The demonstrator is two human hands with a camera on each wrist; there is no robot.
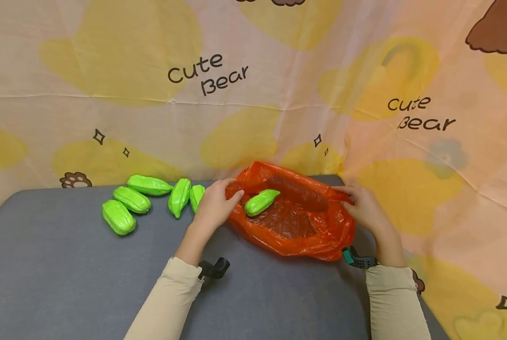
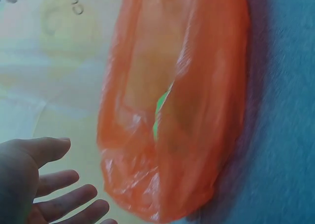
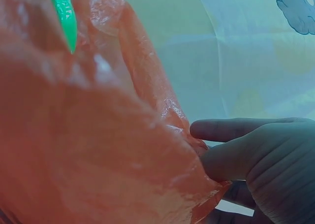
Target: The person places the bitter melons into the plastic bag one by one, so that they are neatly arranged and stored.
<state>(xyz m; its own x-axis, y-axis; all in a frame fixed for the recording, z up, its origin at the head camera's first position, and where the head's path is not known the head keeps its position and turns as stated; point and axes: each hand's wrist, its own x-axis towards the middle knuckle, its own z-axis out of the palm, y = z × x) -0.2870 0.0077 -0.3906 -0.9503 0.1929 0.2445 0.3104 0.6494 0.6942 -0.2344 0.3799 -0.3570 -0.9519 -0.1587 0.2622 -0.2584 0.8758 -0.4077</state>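
Observation:
An orange-red plastic bag (image 1: 279,245) lies with its mouth spread wide on the grey table. Inside it is a bright green, ridged fruit-like piece (image 1: 262,203) with a pointed end. My right hand (image 1: 370,208) pinches the bag's right rim between thumb and fingers, as the right wrist view shows too. My left hand (image 1: 215,203) is by the bag's left end, and in the left wrist view its fingers (image 2: 74,202) are spread and apart from the plastic. The green tip (image 3: 66,24) shows over the bag's edge in the right wrist view.
Several more green ridged pieces (image 1: 132,199) lie on the table (image 1: 66,278) to the left, along its back edge; one is partly hidden behind my left hand. A printed fabric backdrop (image 1: 151,127) rises behind and to the right of the table.

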